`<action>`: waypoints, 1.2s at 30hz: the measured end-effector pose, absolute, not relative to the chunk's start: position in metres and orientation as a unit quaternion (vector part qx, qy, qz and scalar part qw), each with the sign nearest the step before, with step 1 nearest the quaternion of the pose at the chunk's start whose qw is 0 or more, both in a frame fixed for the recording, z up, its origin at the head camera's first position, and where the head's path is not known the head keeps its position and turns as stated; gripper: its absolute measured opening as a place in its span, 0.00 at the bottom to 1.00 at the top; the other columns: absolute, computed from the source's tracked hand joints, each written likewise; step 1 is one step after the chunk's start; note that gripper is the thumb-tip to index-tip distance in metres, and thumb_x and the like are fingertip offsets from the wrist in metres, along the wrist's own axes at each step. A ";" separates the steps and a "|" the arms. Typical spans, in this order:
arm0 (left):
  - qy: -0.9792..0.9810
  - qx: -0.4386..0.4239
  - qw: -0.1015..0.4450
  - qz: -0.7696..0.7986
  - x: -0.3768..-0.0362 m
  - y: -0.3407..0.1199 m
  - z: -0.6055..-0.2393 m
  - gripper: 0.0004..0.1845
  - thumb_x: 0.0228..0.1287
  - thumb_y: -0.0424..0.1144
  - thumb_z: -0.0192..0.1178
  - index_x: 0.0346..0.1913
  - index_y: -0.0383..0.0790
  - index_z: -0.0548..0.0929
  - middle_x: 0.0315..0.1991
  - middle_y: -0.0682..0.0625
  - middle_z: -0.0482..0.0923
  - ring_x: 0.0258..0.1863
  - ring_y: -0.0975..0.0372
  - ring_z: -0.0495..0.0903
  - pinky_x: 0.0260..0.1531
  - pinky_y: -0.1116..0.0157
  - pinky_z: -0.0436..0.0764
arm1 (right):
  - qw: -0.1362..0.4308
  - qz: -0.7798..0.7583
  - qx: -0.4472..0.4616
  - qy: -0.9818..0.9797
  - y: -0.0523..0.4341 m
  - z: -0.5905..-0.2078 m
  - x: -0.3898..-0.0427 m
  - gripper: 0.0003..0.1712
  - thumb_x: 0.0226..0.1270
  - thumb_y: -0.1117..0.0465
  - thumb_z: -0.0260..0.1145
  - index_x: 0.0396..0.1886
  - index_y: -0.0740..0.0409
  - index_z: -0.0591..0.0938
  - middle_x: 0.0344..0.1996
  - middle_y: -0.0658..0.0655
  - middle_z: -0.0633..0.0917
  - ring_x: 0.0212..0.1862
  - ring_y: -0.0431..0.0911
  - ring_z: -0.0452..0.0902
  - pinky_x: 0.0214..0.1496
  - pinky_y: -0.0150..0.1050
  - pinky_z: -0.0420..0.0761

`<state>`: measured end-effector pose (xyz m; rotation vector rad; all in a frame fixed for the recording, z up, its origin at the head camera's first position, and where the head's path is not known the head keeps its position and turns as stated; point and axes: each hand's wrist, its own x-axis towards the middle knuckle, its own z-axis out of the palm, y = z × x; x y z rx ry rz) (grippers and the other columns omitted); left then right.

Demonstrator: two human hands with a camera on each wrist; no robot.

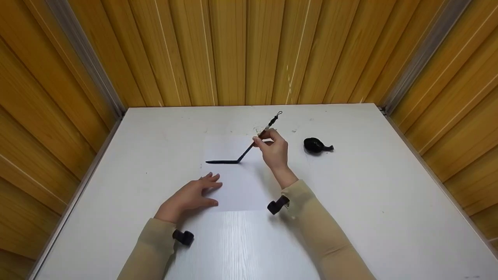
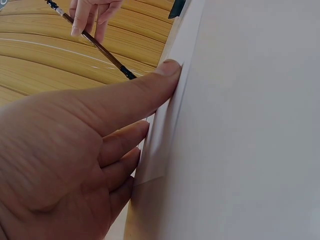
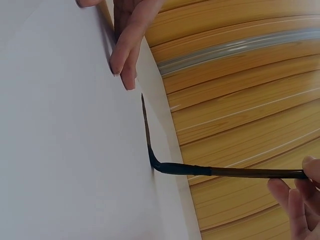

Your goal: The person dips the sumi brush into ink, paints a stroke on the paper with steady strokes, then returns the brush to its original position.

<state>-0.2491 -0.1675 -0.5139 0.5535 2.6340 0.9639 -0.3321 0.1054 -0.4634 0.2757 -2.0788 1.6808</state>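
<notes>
White table [image 1: 389,217], ribbed wooden walls [image 1: 249,50]

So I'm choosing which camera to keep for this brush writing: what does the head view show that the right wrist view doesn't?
Only the head view shows the small black lumpy object on the white table and the whole horizontal black stroke. Only the right wrist view shows the wet bristles bent against the sheet. Both show the brown-handled ink brush, white paper sheet, right hand and left hand.

No readable words, numbers, labels or brand names appear anywhere. The sheet of paper [image 1: 237,182] carries only one black horizontal brush stroke [image 1: 221,161], which forms no letter or sign that can be read.
</notes>
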 end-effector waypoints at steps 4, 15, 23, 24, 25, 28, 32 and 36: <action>0.914 0.185 0.142 0.333 -0.249 -0.167 -0.514 0.33 0.61 0.41 0.74 0.70 0.46 0.78 0.80 0.55 0.61 0.84 0.52 0.50 0.81 0.48 0.55 | 0.229 0.602 0.101 -0.758 0.109 -0.462 -0.331 0.08 0.64 0.66 0.75 0.36 0.64 0.83 0.33 0.61 0.89 0.32 0.55 0.91 0.37 0.30 0.87; 0.914 0.190 0.142 0.330 -0.249 -0.168 -0.514 0.33 0.62 0.41 0.74 0.71 0.47 0.78 0.81 0.56 0.61 0.84 0.53 0.50 0.81 0.47 0.55 | 0.235 0.587 0.110 -0.767 0.117 -0.458 -0.330 0.08 0.64 0.66 0.75 0.36 0.64 0.83 0.34 0.62 0.89 0.32 0.55 0.91 0.38 0.33 0.88; 0.912 0.195 0.141 0.333 -0.248 -0.168 -0.512 0.33 0.62 0.41 0.73 0.71 0.46 0.78 0.81 0.55 0.61 0.84 0.52 0.51 0.81 0.47 0.55 | 0.241 0.574 0.111 -0.774 0.122 -0.456 -0.330 0.08 0.64 0.66 0.75 0.35 0.64 0.83 0.34 0.62 0.89 0.31 0.55 0.91 0.39 0.38 0.90; 0.912 0.195 0.141 0.333 -0.248 -0.168 -0.512 0.33 0.62 0.40 0.73 0.71 0.45 0.78 0.81 0.55 0.61 0.84 0.52 0.51 0.81 0.47 0.55 | 0.240 0.574 0.110 -0.775 0.123 -0.456 -0.330 0.08 0.64 0.66 0.75 0.35 0.63 0.83 0.34 0.62 0.89 0.31 0.54 0.91 0.39 0.38 0.90; 0.912 0.195 0.140 0.334 -0.248 -0.168 -0.512 0.33 0.62 0.40 0.73 0.71 0.45 0.78 0.80 0.55 0.61 0.84 0.52 0.51 0.81 0.47 0.55 | 0.240 0.574 0.109 -0.776 0.124 -0.455 -0.330 0.08 0.64 0.65 0.75 0.35 0.63 0.83 0.34 0.62 0.89 0.31 0.54 0.91 0.40 0.39 0.90; 0.911 0.195 0.137 0.336 -0.247 -0.167 -0.511 0.33 0.62 0.40 0.74 0.70 0.45 0.78 0.80 0.55 0.62 0.84 0.52 0.51 0.81 0.47 0.56 | 0.239 0.568 0.106 -0.780 0.126 -0.454 -0.330 0.08 0.64 0.65 0.75 0.35 0.62 0.83 0.34 0.61 0.90 0.31 0.53 0.91 0.40 0.40 0.90; 0.912 0.194 0.135 0.336 -0.246 -0.167 -0.511 0.33 0.61 0.39 0.74 0.70 0.45 0.78 0.80 0.55 0.62 0.84 0.52 0.51 0.81 0.47 0.56 | 0.243 0.558 0.105 -0.787 0.129 -0.453 -0.329 0.08 0.64 0.64 0.75 0.35 0.62 0.83 0.33 0.60 0.90 0.31 0.53 0.91 0.39 0.40 0.89; 0.913 0.193 0.136 0.334 -0.247 -0.166 -0.511 0.33 0.61 0.40 0.74 0.70 0.45 0.78 0.80 0.54 0.62 0.84 0.52 0.51 0.81 0.47 0.56 | 0.243 0.556 0.103 -0.788 0.132 -0.452 -0.328 0.08 0.64 0.64 0.75 0.35 0.62 0.83 0.33 0.61 0.90 0.31 0.53 0.91 0.39 0.38 0.89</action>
